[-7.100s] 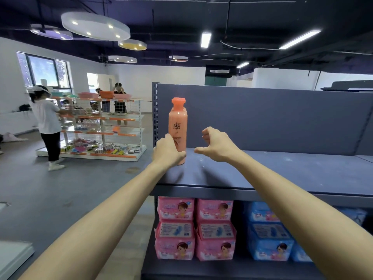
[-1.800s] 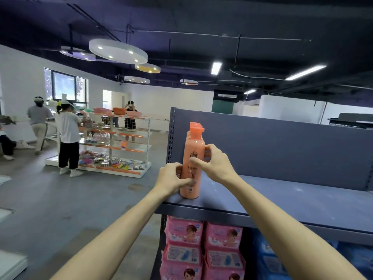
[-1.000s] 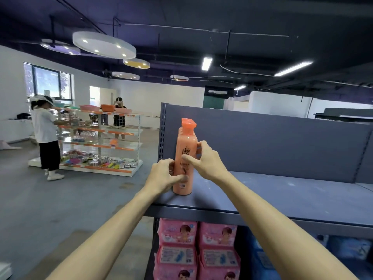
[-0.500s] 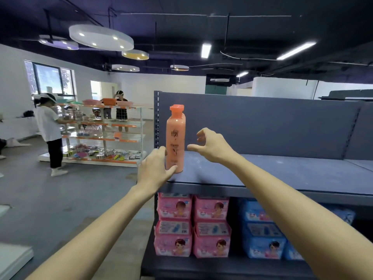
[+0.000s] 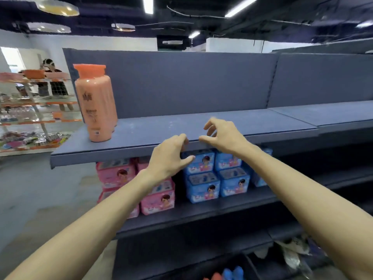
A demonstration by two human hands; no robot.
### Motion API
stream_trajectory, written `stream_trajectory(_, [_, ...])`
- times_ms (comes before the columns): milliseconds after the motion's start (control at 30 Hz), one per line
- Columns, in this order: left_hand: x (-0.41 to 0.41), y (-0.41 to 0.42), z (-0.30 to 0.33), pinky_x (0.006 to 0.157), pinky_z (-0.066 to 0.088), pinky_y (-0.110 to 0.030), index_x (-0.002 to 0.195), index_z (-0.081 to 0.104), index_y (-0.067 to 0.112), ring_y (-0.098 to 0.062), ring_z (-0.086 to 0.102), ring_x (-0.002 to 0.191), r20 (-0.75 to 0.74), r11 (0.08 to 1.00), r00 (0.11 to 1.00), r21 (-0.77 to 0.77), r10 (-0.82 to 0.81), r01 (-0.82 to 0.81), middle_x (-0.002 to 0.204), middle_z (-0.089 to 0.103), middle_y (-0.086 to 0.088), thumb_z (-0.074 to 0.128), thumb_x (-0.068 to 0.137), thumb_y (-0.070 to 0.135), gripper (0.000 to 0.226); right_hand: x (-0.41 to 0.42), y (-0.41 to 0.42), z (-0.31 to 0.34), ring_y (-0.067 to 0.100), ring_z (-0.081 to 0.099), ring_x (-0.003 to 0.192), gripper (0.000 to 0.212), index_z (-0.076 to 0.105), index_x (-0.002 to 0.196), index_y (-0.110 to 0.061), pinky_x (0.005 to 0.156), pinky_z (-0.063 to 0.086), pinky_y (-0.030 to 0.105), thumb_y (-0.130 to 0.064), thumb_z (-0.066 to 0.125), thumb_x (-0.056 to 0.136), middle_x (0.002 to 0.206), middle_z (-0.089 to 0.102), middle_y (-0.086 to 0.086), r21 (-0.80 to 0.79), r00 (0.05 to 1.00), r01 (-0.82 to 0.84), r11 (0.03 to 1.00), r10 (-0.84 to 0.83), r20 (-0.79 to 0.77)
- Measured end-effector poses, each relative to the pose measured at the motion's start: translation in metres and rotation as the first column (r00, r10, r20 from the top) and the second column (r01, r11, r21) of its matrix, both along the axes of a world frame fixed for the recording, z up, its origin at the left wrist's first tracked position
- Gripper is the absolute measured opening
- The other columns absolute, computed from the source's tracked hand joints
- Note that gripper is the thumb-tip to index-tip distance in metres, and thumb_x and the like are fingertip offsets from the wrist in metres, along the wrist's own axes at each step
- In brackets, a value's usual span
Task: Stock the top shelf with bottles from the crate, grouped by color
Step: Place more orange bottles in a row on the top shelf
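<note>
Both hands free, orange row begun at top shelf's left end.

Left hand and right hand loosely curled, grasping nothing, near top shelf front edge; orange bottle upright at far left corner, others hidden behind. Risk: a nudge toppling it off the open end. Label writing too blurred to read.

Long white ceiling strip lights and round pale disc lamps shine out of a dark ceiling. The glossy peach plastic bottle catches a small highlight. Shelving below the grey metal top shelf sits dim. Everything looks soft, blocky, bowed at the edges.
</note>
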State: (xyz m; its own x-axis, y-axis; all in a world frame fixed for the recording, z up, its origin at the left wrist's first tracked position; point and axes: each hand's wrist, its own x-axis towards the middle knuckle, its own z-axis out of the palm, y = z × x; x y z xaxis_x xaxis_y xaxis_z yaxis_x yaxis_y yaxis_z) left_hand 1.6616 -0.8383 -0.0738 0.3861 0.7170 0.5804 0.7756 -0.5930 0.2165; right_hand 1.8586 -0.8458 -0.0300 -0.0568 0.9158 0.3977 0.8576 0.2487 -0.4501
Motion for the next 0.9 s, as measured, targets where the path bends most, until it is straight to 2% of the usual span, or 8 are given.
stream_trajectory(200, [0.09,-0.025,-0.081,0.073,0.049,-0.036,0.104,0.055,0.019,-0.019,0.06,0.089,-0.015,0.965,0.986,-0.212,-0.163,0.156,0.092,0.06,0.009,0.072,0.078,0.046,0.042,0.088,-0.049,-0.081,0.015,0.059,0.084,0.039,0.063,0.107,-0.014,0.08,0.048,0.029,-0.042,0.076,0.084,0.093,0.066,-0.002,-0.112,0.991,0.137,0.984,-0.136,0.016])
stream_trajectory(367, [0.132,-0.057,-0.191,0.072,0.051,-0.036,0.101,0.054,0.022,-0.015,0.058,0.082,-0.009,0.847,0.967,-0.484,-0.256,0.22,0.088,0.061,0.009,0.072,0.077,0.049,0.041,0.121,-0.089,-0.188,0.013,0.059,0.084,0.04,0.061,0.109,-0.016,0.079,0.049,0.029,-0.042,0.077,0.084,0.095,0.064,-0.003,-0.347,0.983,0.16,0.924,-0.18,-0.025])
stream_trajectory(533, [0.136,-0.085,-0.287,0.069,0.05,-0.032,0.097,0.055,0.025,-0.014,0.06,0.078,-0.016,0.682,0.975,-0.717,-0.22,0.142,0.082,0.062,0.011,0.074,0.074,0.047,0.037,0.131,-0.116,-0.284,0.014,0.058,0.079,0.04,0.06,0.107,-0.017,0.083,0.053,0.036,-0.041,0.079,0.081,0.092,0.063,-0.005,-0.531,0.968,0.186,0.827,-0.246,-0.043])
stream_trajectory(600, [0.129,-0.094,-0.319,0.068,0.049,-0.032,0.093,0.055,0.024,-0.014,0.061,0.079,-0.029,0.618,0.981,-0.78,-0.193,0.099,0.08,0.062,0.011,0.074,0.073,0.046,0.035,0.133,-0.123,-0.314,0.014,0.058,0.08,0.04,0.06,0.107,-0.017,0.084,0.052,0.035,-0.04,0.079,0.081,0.093,0.064,-0.004,-0.585,0.966,0.188,0.789,-0.257,-0.036])
stream_trajectory(733, [0.112,-0.105,-0.371,0.071,0.051,-0.033,0.092,0.054,0.025,-0.016,0.063,0.08,-0.07,0.518,0.985,-0.855,-0.16,0.023,0.081,0.064,0.01,0.072,0.072,0.044,0.033,0.136,-0.126,-0.369,0.016,0.059,0.081,0.039,0.059,0.109,-0.018,0.077,0.047,0.028,-0.038,0.079,0.081,0.096,0.064,-0.002,-0.676,0.956,0.19,0.712,-0.292,-0.039])
stream_trajectory(900, [0.096,-0.103,-0.425,0.064,0.048,-0.031,0.091,0.049,0.028,-0.01,0.059,0.076,-0.125,0.462,0.978,-0.886,-0.169,-0.033,0.081,0.062,0.011,0.07,0.073,0.049,0.035,0.127,-0.12,-0.439,0.022,0.061,0.091,0.038,0.057,0.113,-0.018,0.086,0.051,0.036,-0.036,0.074,0.083,0.104,0.066,0.001,-0.756,0.955,0.189,0.627,-0.298,-0.009])
